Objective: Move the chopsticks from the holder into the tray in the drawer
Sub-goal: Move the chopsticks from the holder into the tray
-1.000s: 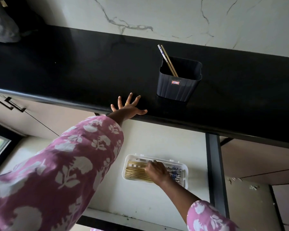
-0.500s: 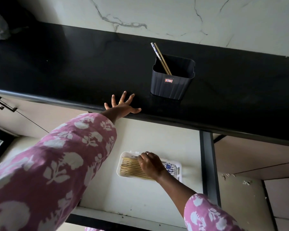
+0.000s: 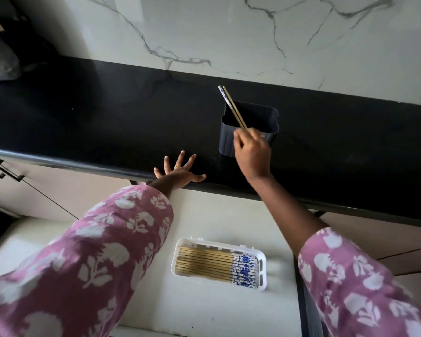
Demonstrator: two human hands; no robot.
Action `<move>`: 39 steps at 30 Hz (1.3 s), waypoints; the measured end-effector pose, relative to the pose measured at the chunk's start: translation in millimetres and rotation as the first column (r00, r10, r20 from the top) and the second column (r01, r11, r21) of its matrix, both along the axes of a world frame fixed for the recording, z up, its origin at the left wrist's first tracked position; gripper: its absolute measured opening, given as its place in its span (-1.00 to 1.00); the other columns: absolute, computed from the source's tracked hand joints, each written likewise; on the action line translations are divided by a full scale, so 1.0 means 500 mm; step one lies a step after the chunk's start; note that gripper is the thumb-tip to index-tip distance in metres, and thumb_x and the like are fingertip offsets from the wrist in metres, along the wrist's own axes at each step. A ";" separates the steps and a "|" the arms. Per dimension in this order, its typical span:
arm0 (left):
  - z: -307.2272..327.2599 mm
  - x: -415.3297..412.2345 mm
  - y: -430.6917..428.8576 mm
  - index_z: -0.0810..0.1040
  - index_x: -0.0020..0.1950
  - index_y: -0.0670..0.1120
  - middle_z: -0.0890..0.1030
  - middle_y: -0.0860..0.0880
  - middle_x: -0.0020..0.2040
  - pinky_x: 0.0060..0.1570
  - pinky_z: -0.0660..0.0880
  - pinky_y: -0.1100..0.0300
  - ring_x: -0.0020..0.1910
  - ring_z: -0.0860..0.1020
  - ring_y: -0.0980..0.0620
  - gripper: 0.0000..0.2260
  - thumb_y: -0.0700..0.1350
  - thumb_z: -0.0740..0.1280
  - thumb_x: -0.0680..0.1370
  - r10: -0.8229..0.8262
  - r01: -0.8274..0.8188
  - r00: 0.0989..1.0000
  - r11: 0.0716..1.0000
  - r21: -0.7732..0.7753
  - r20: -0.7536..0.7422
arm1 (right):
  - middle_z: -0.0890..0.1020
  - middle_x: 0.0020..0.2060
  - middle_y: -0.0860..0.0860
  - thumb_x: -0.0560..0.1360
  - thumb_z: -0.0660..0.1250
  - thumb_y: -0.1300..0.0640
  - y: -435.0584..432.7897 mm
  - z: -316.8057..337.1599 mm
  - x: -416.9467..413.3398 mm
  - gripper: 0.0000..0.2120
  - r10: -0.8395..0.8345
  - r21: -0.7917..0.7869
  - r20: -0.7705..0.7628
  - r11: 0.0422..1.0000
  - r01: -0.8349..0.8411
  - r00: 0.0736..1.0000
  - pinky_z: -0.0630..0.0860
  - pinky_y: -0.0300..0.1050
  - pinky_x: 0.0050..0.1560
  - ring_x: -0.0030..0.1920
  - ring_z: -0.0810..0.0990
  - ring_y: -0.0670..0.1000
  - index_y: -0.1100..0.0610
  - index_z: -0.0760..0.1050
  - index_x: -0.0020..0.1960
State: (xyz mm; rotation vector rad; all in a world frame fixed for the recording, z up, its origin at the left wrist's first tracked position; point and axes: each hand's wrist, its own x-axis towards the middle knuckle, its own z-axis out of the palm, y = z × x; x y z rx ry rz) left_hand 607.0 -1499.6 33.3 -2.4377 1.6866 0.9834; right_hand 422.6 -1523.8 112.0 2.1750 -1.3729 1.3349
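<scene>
A dark ribbed holder (image 3: pixel 272 120) stands on the black countertop (image 3: pixel 107 117). Two chopsticks (image 3: pixel 230 104) lean out of its back left corner. My right hand (image 3: pixel 253 152) is at the holder's front rim, fingers curled, and pinches the two chopsticks low down. My left hand (image 3: pixel 178 172) rests flat on the counter's front edge with its fingers spread. Below, in the open white drawer (image 3: pixel 204 215), a white tray (image 3: pixel 263 271) holds several chopsticks (image 3: pixel 204 263) lying side by side, their blue-patterned ends to the right.
A marble wall (image 3: pixel 229 32) rises behind the counter. A grey bag (image 3: pixel 0 62) sits at the counter's far left. Cabinet doors with black handles (image 3: pixel 7 171) are at the left, and a dark vertical frame (image 3: pixel 304 300) borders the drawer on the right.
My right hand left the tray in the drawer and rose to the holder, where it now pinches the two chopsticks. My left hand stayed on the counter edge.
</scene>
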 end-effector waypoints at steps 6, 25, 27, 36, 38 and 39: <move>-0.004 0.001 -0.001 -0.15 0.44 0.41 -0.28 0.28 0.50 0.35 -0.24 -0.34 0.50 -0.35 -0.13 -0.24 0.42 0.22 0.38 -0.011 0.011 1.000 1.000 -0.003 0.003 | 0.63 -0.04 0.27 0.53 0.24 0.20 -0.142 0.067 0.022 -0.80 -0.104 0.496 -0.073 0.859 0.127 0.992 0.47 0.01 -0.06 0.01 0.58 0.25 0.32 0.58 -0.04; -0.012 0.004 -0.006 -0.17 0.43 0.42 -0.30 0.28 0.50 0.35 -0.23 -0.34 0.49 -0.36 -0.13 -0.24 0.42 0.21 0.38 -0.002 0.002 1.000 1.000 0.016 0.022 | 0.66 0.01 0.23 0.42 0.40 0.30 -0.257 0.088 0.030 -0.83 -0.189 0.730 0.142 0.683 0.026 0.972 0.59 0.04 0.07 0.02 0.63 0.19 0.27 0.62 0.01; -0.012 0.004 -0.004 -0.17 0.43 0.42 -0.30 0.28 0.50 0.35 -0.23 -0.34 0.49 -0.36 -0.13 -0.24 0.42 0.21 0.38 -0.006 0.005 1.000 1.000 0.014 0.028 | 0.69 -0.04 0.24 0.42 0.40 0.30 -0.243 0.111 0.020 -0.86 -0.153 0.657 0.172 0.754 0.002 0.973 0.58 0.04 0.06 0.01 0.64 0.18 0.29 0.63 -0.02; -0.004 -0.001 0.000 -0.14 0.44 0.42 -0.26 0.28 0.51 0.35 -0.23 -0.34 0.50 -0.33 -0.14 -0.25 0.43 0.22 0.38 0.006 -0.006 1.000 1.000 0.007 0.015 | 0.73 -0.18 0.13 0.42 0.41 0.24 -0.128 0.236 -0.005 -0.87 -0.051 0.293 0.477 0.950 -0.104 0.877 0.44 -0.49 -0.17 -0.24 0.59 -0.07 0.26 0.65 -0.06; -0.001 -0.001 0.002 -0.12 0.44 0.41 -0.25 0.28 0.51 0.34 -0.23 -0.34 0.50 -0.33 -0.14 -0.25 0.43 0.22 0.37 0.005 -0.005 1.000 1.000 0.001 0.009 | 0.73 -0.18 0.11 0.42 0.42 0.22 -0.096 0.241 -0.013 -0.85 -0.029 0.269 0.546 0.953 -0.142 0.837 0.59 -0.17 -0.03 -0.22 0.63 -0.05 0.24 0.65 -0.04; 0.000 -0.001 0.003 -0.11 0.44 0.41 -0.24 0.28 0.52 0.34 -0.24 -0.34 0.50 -0.32 -0.14 -0.25 0.43 0.22 0.37 0.003 -0.003 1.000 1.000 -0.004 0.001 | 0.72 -0.18 0.07 0.42 0.42 0.20 -0.080 0.238 -0.017 -0.84 -0.023 0.271 0.569 0.949 -0.162 0.822 0.61 -0.11 -0.02 -0.21 0.64 -0.06 0.22 0.65 -0.02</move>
